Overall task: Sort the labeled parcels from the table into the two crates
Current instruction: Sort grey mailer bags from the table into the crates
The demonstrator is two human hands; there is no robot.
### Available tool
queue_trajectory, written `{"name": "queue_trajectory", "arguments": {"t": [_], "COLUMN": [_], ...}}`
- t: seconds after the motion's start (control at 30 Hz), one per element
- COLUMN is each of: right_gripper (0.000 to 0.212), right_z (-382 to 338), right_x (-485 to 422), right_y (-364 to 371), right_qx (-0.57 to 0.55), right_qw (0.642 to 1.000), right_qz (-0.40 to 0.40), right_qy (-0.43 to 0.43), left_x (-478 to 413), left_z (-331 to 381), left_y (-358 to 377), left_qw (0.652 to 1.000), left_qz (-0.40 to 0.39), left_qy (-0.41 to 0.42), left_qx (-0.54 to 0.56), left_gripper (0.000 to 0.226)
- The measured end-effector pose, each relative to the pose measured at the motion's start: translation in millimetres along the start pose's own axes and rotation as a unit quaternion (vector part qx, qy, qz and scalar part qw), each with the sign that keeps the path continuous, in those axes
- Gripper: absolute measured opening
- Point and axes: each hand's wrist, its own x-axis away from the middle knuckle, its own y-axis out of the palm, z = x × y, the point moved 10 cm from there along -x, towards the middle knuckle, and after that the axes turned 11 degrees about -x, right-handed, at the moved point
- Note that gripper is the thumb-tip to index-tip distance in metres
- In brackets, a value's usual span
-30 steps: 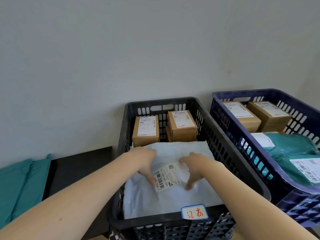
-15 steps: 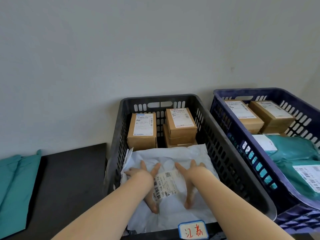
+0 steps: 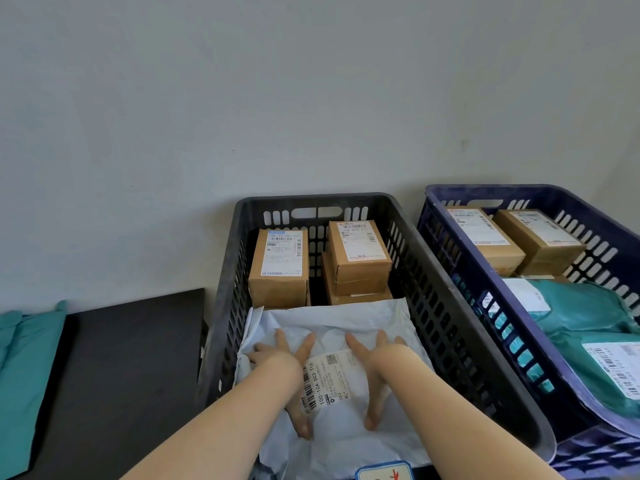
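Down in the bottom middle of the frame, the white bag (image 3: 346, 320) lies flat inside the black crate (image 3: 311, 199), right under both of my grips. My left grip (image 3: 284, 355) and right grip (image 3: 381, 358) are spread wide and press flat on it, one on each side of its label (image 3: 325, 379). Neither is nearer. The bag's long side seems to run up the frame, toward the brown boxes (image 3: 278, 268) at the crate's far end. The blue crate (image 3: 485, 190) on the right holds other boxes (image 3: 485, 237) and green bags (image 3: 581, 313).
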Motion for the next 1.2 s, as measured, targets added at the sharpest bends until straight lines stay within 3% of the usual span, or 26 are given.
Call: {"name": "queue_trajectory", "arguments": {"t": [0.27, 0.53, 0.7, 0.83, 1.0, 1.2], "right_gripper": [0.132, 0.114, 0.084, 0.059, 0.048, 0.043], "right_z": [0.9, -4.7, -21.8, -37.9, -59.9, -103.4], "right_x": [12.7, 30.6, 53.8, 81.5, 125.0, 157.8], "right_y": [-8.4, -19.8, -40.7, -69.9, -103.7, -120.6], "right_qx": [-0.010, -0.031, -0.048, -0.054, -0.127, -0.222], "right_qw": [1.000, 0.997, 0.985, 0.963, 0.904, 0.832], "right_qz": [0.019, 0.057, 0.137, 0.230, 0.367, 0.442], "right_qy": [-0.014, -0.036, -0.094, -0.128, -0.180, -0.251], "left_x": [0.6, 25.1, 52.0, 89.8, 144.5, 179.5], "left_z": [-3.7, -1.7, -10.0, -30.1, -74.8, -136.4], "left_y": [0.4, -22.9, -59.5, -93.1, -106.2, -76.0], "left_qw": [0.999, 0.997, 0.986, 0.947, 0.869, 0.787], "left_qz": [-0.005, 0.035, 0.130, 0.273, 0.452, 0.554], "left_qy": [0.003, 0.071, 0.108, 0.133, 0.085, 0.033], "left_qx": [0.036, 0.019, 0.005, 0.103, 0.184, 0.270], "left_gripper": [0.134, 0.123, 0.092, 0.067, 0.040, 0.029]}}
